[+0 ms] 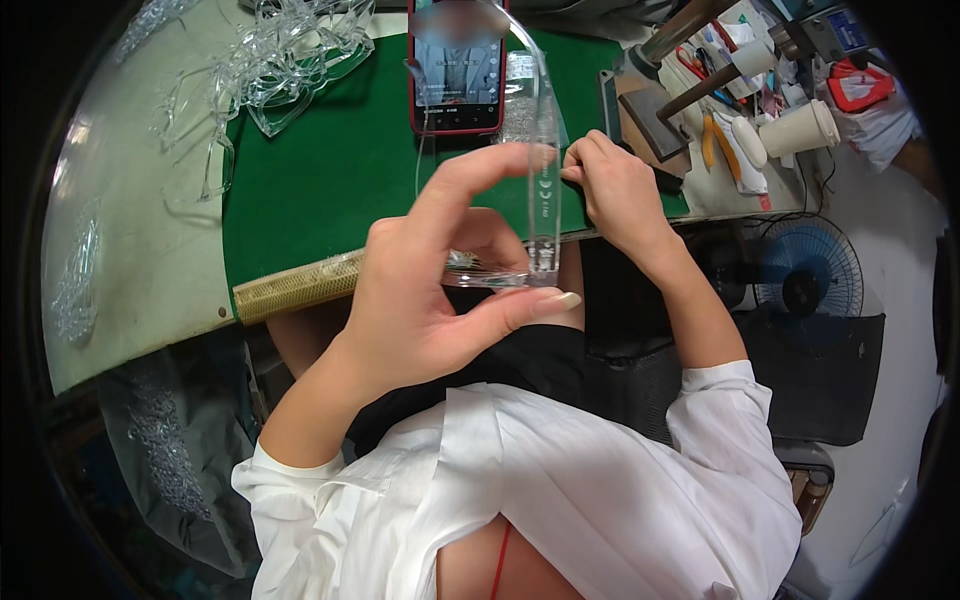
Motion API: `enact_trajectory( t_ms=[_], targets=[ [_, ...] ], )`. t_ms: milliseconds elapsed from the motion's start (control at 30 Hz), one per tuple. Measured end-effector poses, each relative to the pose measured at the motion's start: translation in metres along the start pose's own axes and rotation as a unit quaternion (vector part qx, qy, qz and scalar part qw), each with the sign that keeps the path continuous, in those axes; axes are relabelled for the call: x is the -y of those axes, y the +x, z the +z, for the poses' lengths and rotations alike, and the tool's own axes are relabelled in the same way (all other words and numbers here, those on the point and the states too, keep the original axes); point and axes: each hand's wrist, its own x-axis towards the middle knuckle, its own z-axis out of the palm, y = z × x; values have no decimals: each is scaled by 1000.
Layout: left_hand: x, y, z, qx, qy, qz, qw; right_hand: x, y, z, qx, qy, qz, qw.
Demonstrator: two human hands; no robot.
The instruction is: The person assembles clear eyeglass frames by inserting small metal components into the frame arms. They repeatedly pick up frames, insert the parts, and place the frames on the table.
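My left hand [415,290] is raised close to the camera above the table's near edge. Its thumb and fingers pinch a clear plastic eyeglass frame [543,215] near the hinge end, with one temple arm standing up and printed marks along it. Part of the frame is hidden behind my fingers. Farther right, my right hand [622,195] rests at the edge of the green mat [310,190]. Its fingertips are drawn together; whatever small thing may be between them is too hidden to name. Behind the frame lies a small clear bag of tiny parts [516,115].
A phone in a red case [457,122] stands beyond my left hand. Clear eyeglass frames [290,75] are heaped at the far left. On the right are a metal hand tool [655,125], orange-handled pliers [722,145] and a white cup [800,132]. A blue fan [815,270] stands below.
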Motion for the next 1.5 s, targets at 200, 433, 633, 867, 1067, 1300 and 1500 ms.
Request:
enact_trajectory(
  t_ms=[200,433,633,867,1067,1300,1500],
  targets=[
    [-3,11,19,-4,-27,-24,999,19,11,-55,-39,400,-51,914],
    [-4,16,28,19,-16,-41,999,50,7,-83,-118,313,-225,915],
    [0,16,30,17,-1,-32,999,50,7,-82,-121,306,-222,918],
    [2,15,31,-15,12,-13,1000,51,7,-81,-108,317,-201,920],
    [-1,16,30,12,-11,-34,999,49,6,-79,-130,339,-195,911],
    [0,16,30,18,-49,-54,997,47,4,-78,-143,330,-196,912],
    [-2,16,30,21,-43,-55,997,46,3,-76,-145,342,-180,911]
  ],
)
